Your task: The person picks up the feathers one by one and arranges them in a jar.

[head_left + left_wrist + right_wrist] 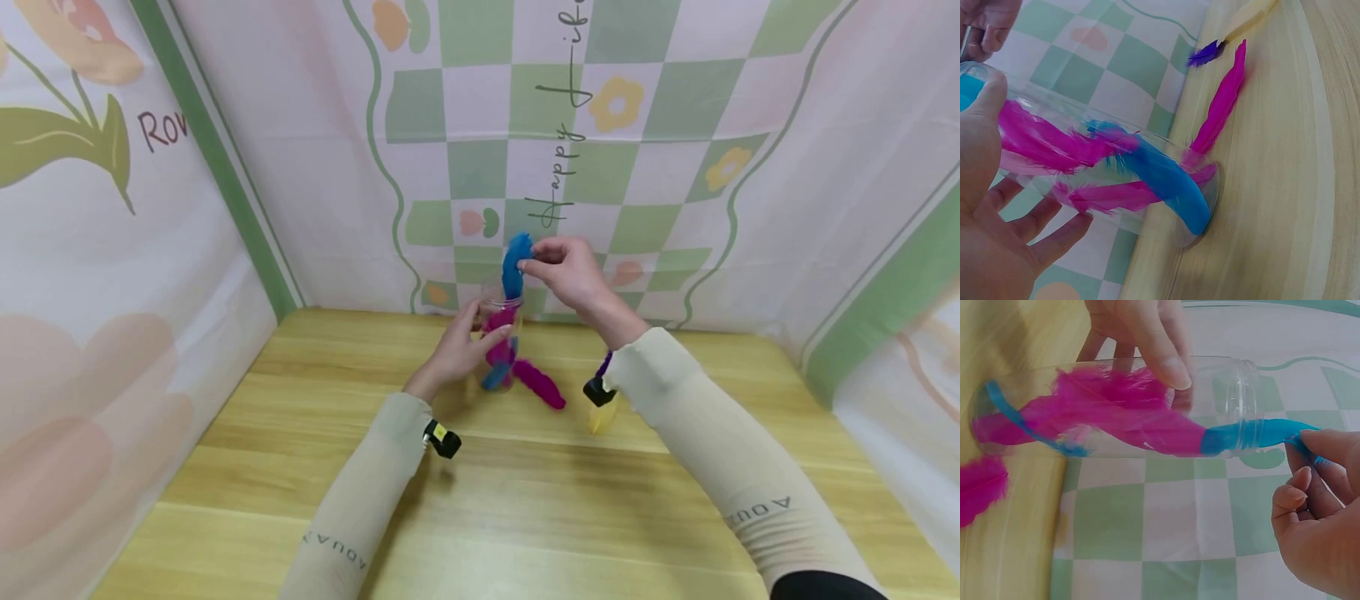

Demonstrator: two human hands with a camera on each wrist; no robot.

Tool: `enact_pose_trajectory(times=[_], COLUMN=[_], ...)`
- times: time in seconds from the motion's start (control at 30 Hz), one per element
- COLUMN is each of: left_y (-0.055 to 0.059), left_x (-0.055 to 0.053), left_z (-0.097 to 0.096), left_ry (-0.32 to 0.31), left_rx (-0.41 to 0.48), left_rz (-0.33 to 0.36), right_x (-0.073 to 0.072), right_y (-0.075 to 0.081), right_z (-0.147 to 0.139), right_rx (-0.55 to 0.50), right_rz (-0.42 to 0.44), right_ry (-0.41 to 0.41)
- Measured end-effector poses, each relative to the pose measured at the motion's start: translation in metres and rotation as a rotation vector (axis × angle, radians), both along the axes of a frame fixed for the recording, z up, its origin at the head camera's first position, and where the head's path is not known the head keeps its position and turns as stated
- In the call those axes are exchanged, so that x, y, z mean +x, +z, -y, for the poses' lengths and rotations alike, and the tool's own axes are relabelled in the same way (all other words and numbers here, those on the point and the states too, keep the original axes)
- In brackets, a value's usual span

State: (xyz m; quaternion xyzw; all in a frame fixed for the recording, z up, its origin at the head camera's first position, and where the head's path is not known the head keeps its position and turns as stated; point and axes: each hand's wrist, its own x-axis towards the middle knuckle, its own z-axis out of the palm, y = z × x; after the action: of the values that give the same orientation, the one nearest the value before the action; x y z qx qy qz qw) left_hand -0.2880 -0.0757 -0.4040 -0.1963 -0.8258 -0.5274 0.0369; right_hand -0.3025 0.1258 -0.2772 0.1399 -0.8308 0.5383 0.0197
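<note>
A tall clear jar (1216,384) stands upright on the table. My left hand (457,350) holds it from the left, with the thumb and fingers around its side. Magenta feathers (1116,397) and a blue feather (1163,178) are inside. Between thumb and fingertips, my right hand (573,275) pinches another blue feather (513,271) above the jar. Its lower end passes through the jar's mouth and touches a magenta feather, as the right wrist view shows. Just right of the jar's base, a loose magenta feather (540,385) lies on the table.
Farther right on the wooden table (510,492) lie a yellow feather (602,418) and a purple feather (1207,54), partly hidden by the right wrist's camera in the head view. A checked fabric backdrop (540,100) rises close behind the jar.
</note>
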Motion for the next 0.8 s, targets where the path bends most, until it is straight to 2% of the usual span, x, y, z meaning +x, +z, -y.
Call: enact_pose_trajectory(times=[0.13, 0.43, 0.6, 0.8], left_y=[0.0003, 0.0008, 0.0004, -0.0012], left_x=[0.0000, 0.0017, 0.0013, -0.0013], left_z=[0.0003, -0.0006, -0.0008, -0.0004], left_ry=[-0.002, 0.011, 0.026, 0.013], left_rx=[0.008, 0.007, 0.003, 0.010], left_rz=[0.000, 0.033, 0.035, 0.013], right_x=[-0.0010, -0.0029, -0.0052, -0.0053], right_y=[-0.0021, -0.0070, -0.0050, -0.0047], right_z=[0.0022, 0.0044, 0.0051, 0.0057], right_rx=[0.013, 0.106, 0.101, 0.102], right_rz=[-0.007, 0.053, 0.087, 0.102], right_ry=[0.004, 0.010, 0.017, 0.019])
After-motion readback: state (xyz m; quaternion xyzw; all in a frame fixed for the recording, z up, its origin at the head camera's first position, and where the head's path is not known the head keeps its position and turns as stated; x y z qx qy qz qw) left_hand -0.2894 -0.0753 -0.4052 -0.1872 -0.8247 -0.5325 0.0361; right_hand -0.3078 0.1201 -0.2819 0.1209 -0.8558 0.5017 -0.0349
